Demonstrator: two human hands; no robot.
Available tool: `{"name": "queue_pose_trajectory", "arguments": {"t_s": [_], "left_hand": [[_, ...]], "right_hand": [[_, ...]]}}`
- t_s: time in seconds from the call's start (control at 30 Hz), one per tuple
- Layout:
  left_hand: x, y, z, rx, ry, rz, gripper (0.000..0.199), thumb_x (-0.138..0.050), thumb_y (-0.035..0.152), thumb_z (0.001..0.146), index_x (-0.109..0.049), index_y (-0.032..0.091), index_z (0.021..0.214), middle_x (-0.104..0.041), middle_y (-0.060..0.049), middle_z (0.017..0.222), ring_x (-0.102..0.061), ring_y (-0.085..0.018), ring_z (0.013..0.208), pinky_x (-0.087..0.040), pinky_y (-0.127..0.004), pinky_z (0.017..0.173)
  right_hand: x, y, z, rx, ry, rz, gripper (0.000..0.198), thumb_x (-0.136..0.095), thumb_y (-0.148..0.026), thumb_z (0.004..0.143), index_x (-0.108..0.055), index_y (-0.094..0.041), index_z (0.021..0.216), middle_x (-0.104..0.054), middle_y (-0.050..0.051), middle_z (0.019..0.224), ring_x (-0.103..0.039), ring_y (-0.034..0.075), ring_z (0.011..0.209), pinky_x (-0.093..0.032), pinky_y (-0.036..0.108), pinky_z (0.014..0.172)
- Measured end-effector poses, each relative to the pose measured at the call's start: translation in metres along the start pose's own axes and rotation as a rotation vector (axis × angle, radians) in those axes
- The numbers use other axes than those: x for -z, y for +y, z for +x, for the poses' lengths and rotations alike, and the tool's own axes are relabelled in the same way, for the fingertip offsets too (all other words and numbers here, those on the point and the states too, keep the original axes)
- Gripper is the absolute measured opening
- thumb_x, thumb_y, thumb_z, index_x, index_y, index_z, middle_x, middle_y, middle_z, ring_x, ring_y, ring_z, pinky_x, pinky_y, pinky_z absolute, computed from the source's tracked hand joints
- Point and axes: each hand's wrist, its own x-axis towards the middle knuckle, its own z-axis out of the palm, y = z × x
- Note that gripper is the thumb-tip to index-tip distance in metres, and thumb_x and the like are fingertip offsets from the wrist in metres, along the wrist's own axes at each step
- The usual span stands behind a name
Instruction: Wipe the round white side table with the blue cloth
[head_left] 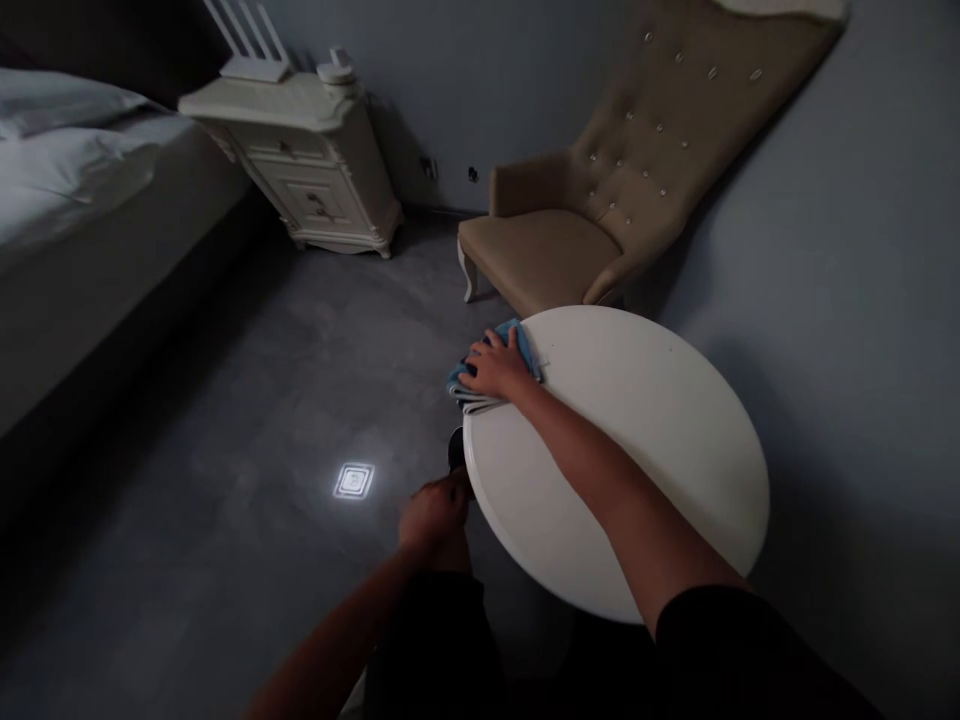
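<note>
My right hand [496,366] presses on a folded blue cloth [525,345] with pale edges, its fingers bent over it. The cloth lies at the far left rim of a round white table [660,420], and part of it hangs past the edge. Lower down, beside the table's left rim, my left hand [433,515] is closed near my bent leg. Its fingertips are in shadow, so whatever they may hold is hidden. A dark rounded thing [455,450] shows just above that hand, partly covered by the tabletop.
A tan tufted armchair [547,250] stands behind the table against the grey wall. A white nightstand [322,170] bears a white router [256,66] and a small white object [337,72]. At left is a bed [97,190]. A bright square patch [354,481] shows on the grey floor.
</note>
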Motion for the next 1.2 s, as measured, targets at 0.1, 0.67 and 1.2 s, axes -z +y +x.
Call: {"name": "queue_pose_trajectory", "arguments": {"t_s": [0.1,0.67,1.2], "left_hand": [[0.002,-0.005,-0.009,0.049,0.014,0.014,0.056,-0.044,0.047,0.12,-0.093,0.021,0.121,-0.09,-0.021,0.132,-0.085,-0.035,0.122,-0.058,-0.037,0.096],[-0.023,-0.029,-0.026,0.016,0.089,0.084,0.058,-0.039,0.045,0.119,-0.088,0.016,0.126,-0.088,-0.022,0.134,-0.084,-0.035,0.122,-0.058,-0.038,0.092],[-0.012,-0.007,-0.012,0.019,-0.004,0.126,0.061,-0.037,0.054,0.116,-0.089,0.021,0.113,-0.09,-0.021,0.127,-0.084,-0.04,0.117,-0.06,-0.042,0.087]], "right_hand": [[-0.019,-0.043,-0.057,0.158,-0.004,0.021,0.054,-0.071,-0.059,0.113,-0.086,-0.024,0.151,-0.061,0.011,0.182,-0.026,0.05,0.181,0.001,0.089,0.144],[-0.088,-0.049,-0.46,-0.252,0.181,0.02,0.077,-0.071,-0.062,0.112,-0.057,-0.037,0.184,-0.037,0.008,0.196,-0.028,0.052,0.183,-0.011,0.092,0.145],[-0.022,0.163,-0.476,-1.225,0.318,0.089,0.097,-0.043,-0.064,0.116,-0.021,-0.01,0.194,-0.026,0.032,0.197,-0.034,0.049,0.182,-0.042,0.072,0.141]]}}
